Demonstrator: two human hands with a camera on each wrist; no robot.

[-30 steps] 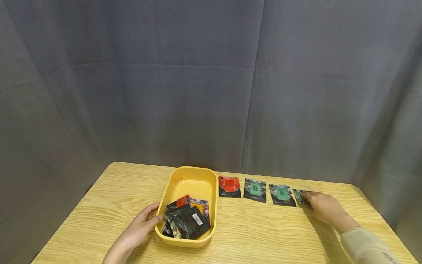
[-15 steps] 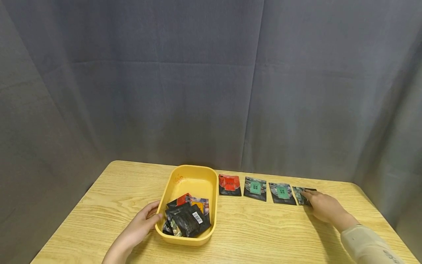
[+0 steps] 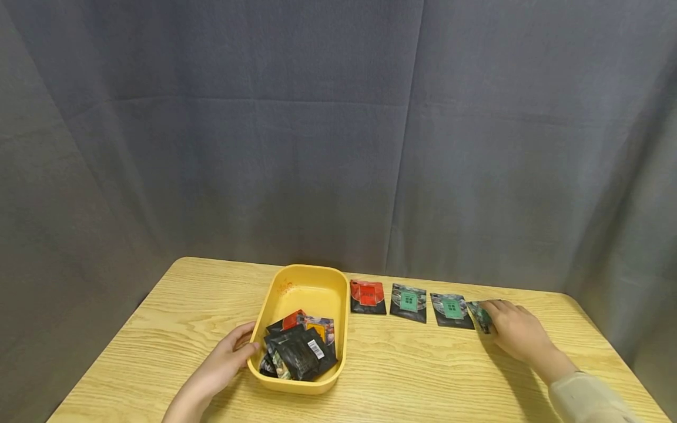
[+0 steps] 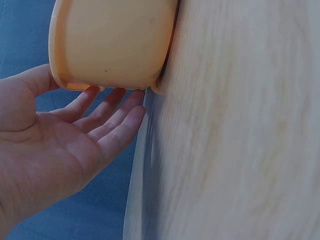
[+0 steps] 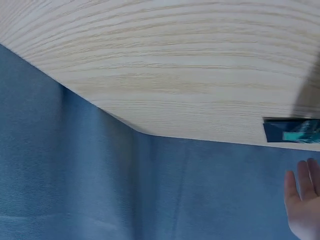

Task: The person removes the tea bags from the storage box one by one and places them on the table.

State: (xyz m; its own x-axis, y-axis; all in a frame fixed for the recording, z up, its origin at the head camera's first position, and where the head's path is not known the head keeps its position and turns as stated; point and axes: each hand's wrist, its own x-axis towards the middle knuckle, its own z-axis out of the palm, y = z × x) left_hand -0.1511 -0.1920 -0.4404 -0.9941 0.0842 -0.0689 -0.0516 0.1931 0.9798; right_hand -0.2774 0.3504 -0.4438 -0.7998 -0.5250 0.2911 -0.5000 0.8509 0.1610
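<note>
At the yellow bin (image 3: 296, 387), my left hand (image 3: 224, 359) holds the near left side. The left wrist view shows the thumb at the bin's rim and the fingers (image 4: 120, 120) against its outer wall. Far right on the table, my right hand (image 3: 520, 332) pinches a dark patterned sachet (image 3: 478, 314), which stands tilted and is partly hidden by the fingers. In the right wrist view only part of the right hand (image 5: 304, 202) shows, with a green-labelled sachet (image 5: 290, 131) near it.
A red sachet (image 3: 368, 297) and two green-labelled ones, the left sachet (image 3: 408, 303) and the right sachet (image 3: 452, 310), lie in a row. Several sachets (image 3: 301, 355) pile up in the bin. Behind the wooden table (image 3: 412, 370) hangs a grey curtain (image 3: 317, 147).
The sachet under my right hand lay flat and has turned and tilted up in the fingers. My left hand and the bin have stayed in place.
</note>
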